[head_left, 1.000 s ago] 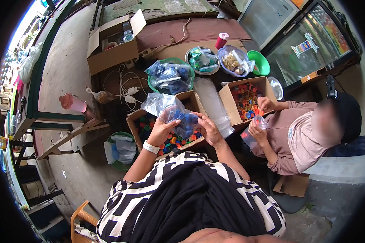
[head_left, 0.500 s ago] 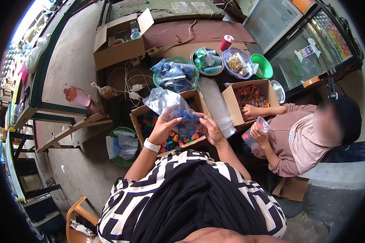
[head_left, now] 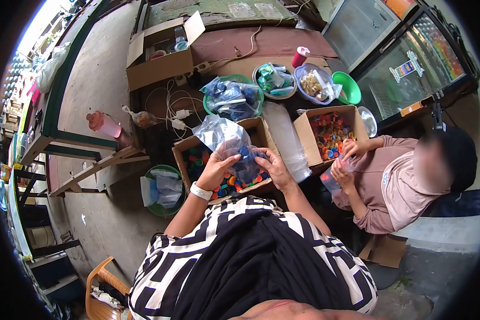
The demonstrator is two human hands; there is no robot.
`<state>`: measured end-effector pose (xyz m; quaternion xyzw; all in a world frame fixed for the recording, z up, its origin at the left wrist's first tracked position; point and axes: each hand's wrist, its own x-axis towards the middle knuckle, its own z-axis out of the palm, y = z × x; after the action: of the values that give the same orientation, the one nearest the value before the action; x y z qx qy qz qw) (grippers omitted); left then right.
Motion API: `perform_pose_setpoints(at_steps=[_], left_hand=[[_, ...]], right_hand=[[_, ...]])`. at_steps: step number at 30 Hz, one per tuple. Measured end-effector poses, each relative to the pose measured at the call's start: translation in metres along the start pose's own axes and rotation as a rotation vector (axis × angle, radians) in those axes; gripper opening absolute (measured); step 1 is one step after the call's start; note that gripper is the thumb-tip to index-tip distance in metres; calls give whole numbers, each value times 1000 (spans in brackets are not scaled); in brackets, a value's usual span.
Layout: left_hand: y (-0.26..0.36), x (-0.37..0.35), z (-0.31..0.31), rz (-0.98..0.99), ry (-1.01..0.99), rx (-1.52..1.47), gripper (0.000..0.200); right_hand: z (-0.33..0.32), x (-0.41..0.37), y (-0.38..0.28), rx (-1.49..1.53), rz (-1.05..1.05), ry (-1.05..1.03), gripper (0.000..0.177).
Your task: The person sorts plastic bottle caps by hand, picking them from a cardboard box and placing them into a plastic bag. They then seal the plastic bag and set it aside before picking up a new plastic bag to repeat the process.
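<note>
A clear plastic bag (head_left: 218, 134) with blue bottle caps in its lower part hangs between my hands. My left hand (head_left: 217, 170), with a white band at the wrist, pinches the bag on its left side. On the other side, my right hand (head_left: 275, 169) has its fingers and thumb closed on the bag's edge near the blue caps. Both hands are above an open cardboard box (head_left: 266, 137) of loose bottle caps (head_left: 240, 184) in red, orange, green and blue. The bag hides part of the box.
At the right, a co-worker (head_left: 394, 186) handles another bag beside a second cardboard box (head_left: 306, 140) of caps. Behind stand a green basin (head_left: 260, 101) of filled bags and a purple basin (head_left: 298, 74). A green bucket (head_left: 157, 208) is at left, near white cables (head_left: 170, 109).
My right hand has shifted slightly inward on the bag. The co-worker's far hand has moved from the cap box to the bag in their other hand.
</note>
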<state>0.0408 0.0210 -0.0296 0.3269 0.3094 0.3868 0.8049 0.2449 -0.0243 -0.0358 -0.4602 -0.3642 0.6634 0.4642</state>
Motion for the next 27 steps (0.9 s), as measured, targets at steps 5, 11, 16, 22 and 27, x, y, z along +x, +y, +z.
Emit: perform_pose_setpoints(at_steps=[5, 11, 16, 22, 27], left_hand=[[0, 1, 2, -7, -25, -48, 48], [-4, 4, 0, -8, -5, -77, 52], [-8, 6, -9, -13, -109, -59, 50], [-7, 7, -10, -46, -108, -117, 45], [-7, 14, -18, 21, -72, -254, 41]], right_hand=[[8, -6, -16, -167, -34, 7, 47], [2, 5, -4, -116, -3, 26, 52], [2, 11, -1, -194, -12, 34, 53], [4, 15, -5, -363, -2, 86, 55], [0, 17, -1, 143, 14, 34, 59]])
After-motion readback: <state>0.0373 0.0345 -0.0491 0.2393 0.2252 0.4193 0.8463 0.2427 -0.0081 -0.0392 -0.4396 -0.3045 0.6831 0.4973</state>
